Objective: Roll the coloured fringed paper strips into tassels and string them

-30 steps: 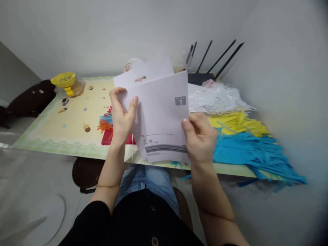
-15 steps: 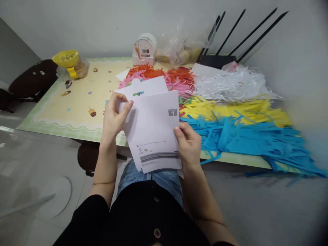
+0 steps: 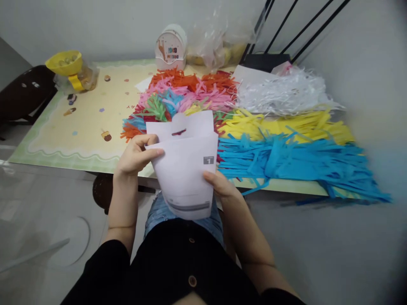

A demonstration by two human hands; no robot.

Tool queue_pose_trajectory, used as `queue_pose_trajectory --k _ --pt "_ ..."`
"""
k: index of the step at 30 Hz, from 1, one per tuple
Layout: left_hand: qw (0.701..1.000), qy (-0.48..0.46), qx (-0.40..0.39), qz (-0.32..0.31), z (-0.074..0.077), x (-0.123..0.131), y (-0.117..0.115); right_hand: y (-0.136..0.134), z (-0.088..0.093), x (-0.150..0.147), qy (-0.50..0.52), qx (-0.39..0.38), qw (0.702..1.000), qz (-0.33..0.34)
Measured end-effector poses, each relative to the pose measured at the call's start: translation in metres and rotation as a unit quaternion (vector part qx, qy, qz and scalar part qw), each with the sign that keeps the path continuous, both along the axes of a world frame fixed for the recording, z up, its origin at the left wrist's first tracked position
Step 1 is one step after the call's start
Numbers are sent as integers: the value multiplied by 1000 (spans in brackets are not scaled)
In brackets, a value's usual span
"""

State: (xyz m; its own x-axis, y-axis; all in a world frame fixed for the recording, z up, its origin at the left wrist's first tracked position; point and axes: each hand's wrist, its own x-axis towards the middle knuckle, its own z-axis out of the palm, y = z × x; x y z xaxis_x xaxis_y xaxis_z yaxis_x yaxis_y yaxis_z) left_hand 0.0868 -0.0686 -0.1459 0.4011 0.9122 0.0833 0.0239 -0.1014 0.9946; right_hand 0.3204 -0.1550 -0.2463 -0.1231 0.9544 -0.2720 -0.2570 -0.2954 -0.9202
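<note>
Between my two hands I hold a white paper packet point(image 3: 184, 169) with a grey "1" mark, small print near its lower edge and a hanger slot in the back sheet that sticks up behind. My left hand point(image 3: 137, 154) pinches its upper left corner, thumb in front. My right hand point(image 3: 222, 184) grips the right edge, thumb on the front and fingers hidden behind. The front sheet bows outward and its lower end curls. Just beyond the packet lie small bundles of cut paper strips point(image 3: 159, 106) in green, pink, blue and orange.
On the table point(image 3: 57, 135), blue strips point(image 3: 295, 159), yellow strips point(image 3: 280, 127) and white strips point(image 3: 282, 93) lie to the right. A pink-white container point(image 3: 171, 48), a plastic bag point(image 3: 213, 46) and a black router point(image 3: 267, 61) stand behind. A yellow bowl point(image 3: 65, 63) sits far left, near dark stools point(image 3: 25, 93).
The packet has moved lower in view and its front sheet now bows. My right thumb has shifted farther onto the front. The view has tilted, showing more colored strips behind.
</note>
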Motion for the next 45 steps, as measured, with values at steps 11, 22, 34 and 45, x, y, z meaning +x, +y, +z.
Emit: queue_pose_trajectory --k 11,22,34,45 --pt "982 -15 54 182 -66 31 -12 25 21 -7 -151 93 959 -223" --pt "949 -34 52 308 -61 32 -11 38 21 -1 -246 231 906 -254" --pt "919 45 222 322 -43 32 20 73 50 3 -329 327 842 -276" --pt "953 38 133 268 -62 35 26 65 35 6 -402 272 832 -268"
